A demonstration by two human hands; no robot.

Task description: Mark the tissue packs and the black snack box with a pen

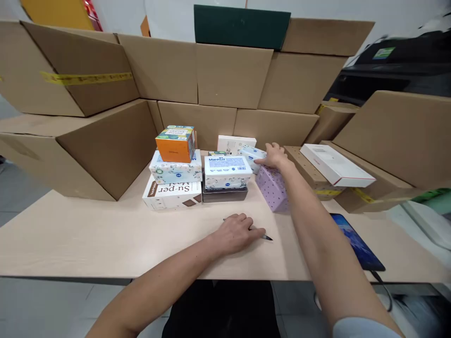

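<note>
My right hand (pixel 275 156) reaches to the back right of the pile, its thumb and fingers around the right end of a white patterned tissue pack (pixel 249 153) that sits at a slant. Just below that hand stands a purple dotted box (pixel 272 188), partly covered by my forearm. My left hand (pixel 239 234) rests on the table, curled over a thin pen (pixel 267 237) whose two ends stick out. Ahead of it, a Manhua tissue pack (pixel 228 172) lies on a dark box (pixel 225 195). A white box (pixel 237 144) stands behind.
Left in the pile, an orange box (pixel 175 149) tops a tissue pack (pixel 176 171) and a white-brown box (pixel 172 195). Cardboard walls (pixel 232 80) enclose the back and left. To the right are a flat white box (pixel 336 164) on cartons and a tablet (pixel 357 241) with a cable.
</note>
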